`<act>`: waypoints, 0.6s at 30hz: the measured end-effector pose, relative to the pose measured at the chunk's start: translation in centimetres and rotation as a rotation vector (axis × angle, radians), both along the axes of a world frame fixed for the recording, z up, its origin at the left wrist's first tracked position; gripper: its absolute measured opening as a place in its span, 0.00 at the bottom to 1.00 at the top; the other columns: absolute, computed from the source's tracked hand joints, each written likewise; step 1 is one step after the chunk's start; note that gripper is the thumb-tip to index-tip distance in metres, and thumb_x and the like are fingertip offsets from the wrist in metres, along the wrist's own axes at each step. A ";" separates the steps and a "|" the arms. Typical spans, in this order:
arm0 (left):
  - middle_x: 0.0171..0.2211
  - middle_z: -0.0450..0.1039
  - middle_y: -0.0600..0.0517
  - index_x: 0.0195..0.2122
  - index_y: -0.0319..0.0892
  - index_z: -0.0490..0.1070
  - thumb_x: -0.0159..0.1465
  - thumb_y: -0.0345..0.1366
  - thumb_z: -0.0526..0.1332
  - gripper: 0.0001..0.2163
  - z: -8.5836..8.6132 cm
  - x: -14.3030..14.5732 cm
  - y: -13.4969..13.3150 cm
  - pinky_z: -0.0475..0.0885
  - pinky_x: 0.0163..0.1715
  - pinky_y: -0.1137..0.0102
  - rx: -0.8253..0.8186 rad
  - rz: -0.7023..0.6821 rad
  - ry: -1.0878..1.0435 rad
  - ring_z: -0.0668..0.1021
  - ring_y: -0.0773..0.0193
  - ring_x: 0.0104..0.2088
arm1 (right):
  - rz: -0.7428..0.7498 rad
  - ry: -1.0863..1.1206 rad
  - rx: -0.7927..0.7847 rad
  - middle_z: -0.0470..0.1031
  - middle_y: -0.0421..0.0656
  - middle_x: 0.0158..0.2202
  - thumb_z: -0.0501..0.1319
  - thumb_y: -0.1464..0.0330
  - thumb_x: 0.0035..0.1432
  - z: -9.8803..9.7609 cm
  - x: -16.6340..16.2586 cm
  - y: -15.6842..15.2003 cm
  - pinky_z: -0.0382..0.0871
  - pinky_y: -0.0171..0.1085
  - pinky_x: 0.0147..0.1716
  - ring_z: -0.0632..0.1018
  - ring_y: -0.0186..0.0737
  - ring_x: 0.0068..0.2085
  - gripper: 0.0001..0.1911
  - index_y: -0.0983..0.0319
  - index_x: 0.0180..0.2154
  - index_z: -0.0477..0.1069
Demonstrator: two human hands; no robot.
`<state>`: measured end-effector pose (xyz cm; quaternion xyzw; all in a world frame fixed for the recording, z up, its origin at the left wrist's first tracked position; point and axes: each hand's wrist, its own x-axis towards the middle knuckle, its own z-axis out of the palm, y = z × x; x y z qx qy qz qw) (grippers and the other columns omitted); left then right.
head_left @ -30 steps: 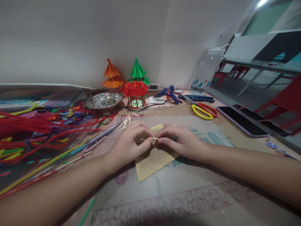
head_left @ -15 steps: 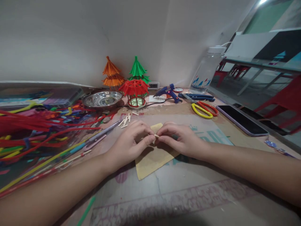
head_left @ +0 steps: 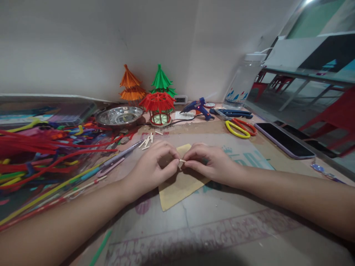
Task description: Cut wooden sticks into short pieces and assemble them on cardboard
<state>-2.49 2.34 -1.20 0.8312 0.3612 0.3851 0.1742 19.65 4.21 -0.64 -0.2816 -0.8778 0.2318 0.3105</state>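
A short pale wooden stick (head_left: 182, 160) spans the gap between my fingertips. My left hand (head_left: 154, 164) pinches its left end between thumb and forefinger. At the other end, my right hand (head_left: 213, 162) grips it the same way. Beneath both hands lies a square yellow sheet (head_left: 177, 194) that looks like sandpaper, partly covered by my fingers. Several more short wooden sticks (head_left: 146, 140) are scattered just beyond my left hand.
Behind stand a red-roofed model pavilion (head_left: 158, 103), a green one (head_left: 161, 79) and an orange one (head_left: 130, 81). A blue glue gun (head_left: 197, 107), scissors (head_left: 238, 129), a phone (head_left: 284, 140) and a bottle (head_left: 240, 83) are right. Colourful pipe cleaners (head_left: 33, 147) and a metal dish (head_left: 120, 115) are left.
The stick shows a little more between my fingertips, which have parted slightly. Both hands stay over the yellow sheet. The view has shifted a touch.
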 end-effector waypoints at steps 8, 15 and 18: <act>0.32 0.72 0.55 0.30 0.42 0.68 0.63 0.28 0.57 0.05 0.1 0.1 -0.2 0.66 0.42 0.68 -0.021 -0.036 0.006 0.73 0.64 0.37 | 0.027 0.045 -0.198 0.82 0.44 0.38 0.58 0.66 0.68 0.2 0.1 -0.2 0.74 0.34 0.39 0.82 0.36 0.39 0.09 0.62 0.41 0.75; 0.34 0.74 0.53 0.32 0.42 0.72 0.71 0.35 0.56 0.10 0.3 0.0 -0.2 0.65 0.43 0.67 -0.087 -0.062 -0.050 0.74 0.63 0.39 | 0.028 0.053 -0.200 0.82 0.43 0.37 0.59 0.67 0.67 0.1 -0.1 -0.1 0.74 0.32 0.38 0.82 0.34 0.37 0.08 0.62 0.40 0.76; 0.33 0.74 0.54 0.32 0.42 0.73 0.71 0.36 0.58 0.10 0.1 -0.1 -0.1 0.65 0.43 0.68 -0.100 -0.064 -0.060 0.74 0.63 0.38 | 0.022 0.037 -0.137 0.82 0.42 0.36 0.60 0.68 0.66 0.1 -0.1 -0.1 0.73 0.32 0.39 0.81 0.34 0.38 0.07 0.62 0.39 0.77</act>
